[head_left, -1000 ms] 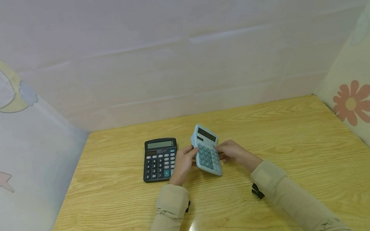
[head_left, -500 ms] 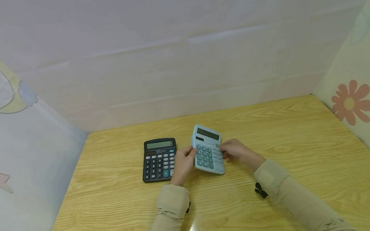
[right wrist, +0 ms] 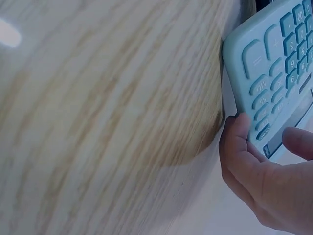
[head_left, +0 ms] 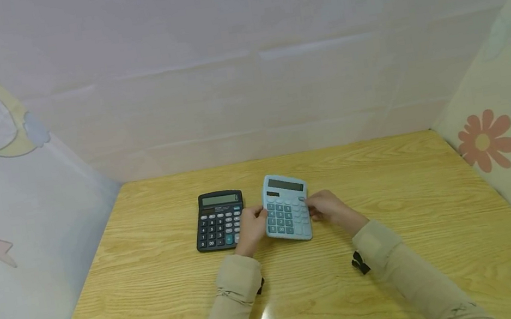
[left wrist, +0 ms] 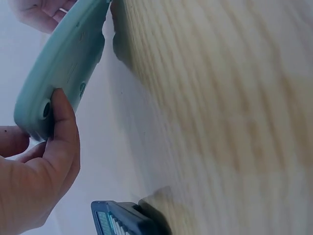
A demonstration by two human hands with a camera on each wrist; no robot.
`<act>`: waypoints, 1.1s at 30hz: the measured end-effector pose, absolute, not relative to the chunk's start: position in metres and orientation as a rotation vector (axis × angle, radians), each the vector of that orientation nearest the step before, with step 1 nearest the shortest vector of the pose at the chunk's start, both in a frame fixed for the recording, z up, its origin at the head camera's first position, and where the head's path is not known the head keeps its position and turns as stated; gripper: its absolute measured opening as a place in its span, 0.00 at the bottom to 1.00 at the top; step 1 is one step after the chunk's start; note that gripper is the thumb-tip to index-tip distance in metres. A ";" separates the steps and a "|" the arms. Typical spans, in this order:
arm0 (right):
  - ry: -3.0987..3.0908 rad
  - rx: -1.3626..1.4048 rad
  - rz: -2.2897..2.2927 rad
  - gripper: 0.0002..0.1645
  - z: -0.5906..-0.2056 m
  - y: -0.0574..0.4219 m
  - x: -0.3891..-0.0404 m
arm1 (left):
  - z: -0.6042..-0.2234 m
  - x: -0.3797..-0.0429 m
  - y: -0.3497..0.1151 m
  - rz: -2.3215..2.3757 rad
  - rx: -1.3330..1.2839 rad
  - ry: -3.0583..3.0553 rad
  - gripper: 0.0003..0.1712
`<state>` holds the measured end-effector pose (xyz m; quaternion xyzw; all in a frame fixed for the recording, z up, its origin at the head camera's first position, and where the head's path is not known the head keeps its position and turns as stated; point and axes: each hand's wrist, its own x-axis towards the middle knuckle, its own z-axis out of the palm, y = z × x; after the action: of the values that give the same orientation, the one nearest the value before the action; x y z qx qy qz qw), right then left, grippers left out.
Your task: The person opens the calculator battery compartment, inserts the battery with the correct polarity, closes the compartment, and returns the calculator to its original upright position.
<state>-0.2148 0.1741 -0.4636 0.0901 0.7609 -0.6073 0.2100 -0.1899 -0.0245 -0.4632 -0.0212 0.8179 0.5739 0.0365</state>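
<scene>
A light blue calculator (head_left: 286, 207) is held between the two hands, keys and display facing up. In the left wrist view its underside, with a round foot, shows above the table. My left hand (head_left: 252, 230) grips its left edge, thumb at the upper side and fingers curled beneath. At the right edge, my right hand (head_left: 335, 211) holds on; in the right wrist view curled fingers (right wrist: 239, 134) meet the edge and the thumb lies over the display end. Left of it, a black calculator (head_left: 217, 221) lies flat on the table, its lower right corner partly behind my left hand.
The wooden table (head_left: 158, 306) has a bright reflection near its front. Pale cloth walls surround it on the left, back and right, printed with a moon (head_left: 13, 116), a star and flowers (head_left: 487, 141). Black straps (head_left: 360, 263) show at the sleeve cuffs.
The light blue calculator has turned from a steep sideways tilt to face up more flatly, its right side swinging outward. My right hand has shifted slightly right with it. The black calculator stays put.
</scene>
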 end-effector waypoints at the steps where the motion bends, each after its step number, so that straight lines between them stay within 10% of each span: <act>1: 2.136 0.259 -1.683 0.21 -0.464 0.174 -0.215 | -0.464 -0.190 -0.025 1.753 -0.070 2.507 0.15; 33: 2.173 0.440 -1.692 0.19 -0.470 0.185 -0.225 | -0.469 -0.193 -0.020 1.388 -0.031 2.876 0.11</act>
<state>-0.2251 0.1849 -0.4697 0.1554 0.7669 -0.5974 0.1754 -0.1935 -0.0201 -0.4687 -0.0097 0.9002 0.4346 -0.0259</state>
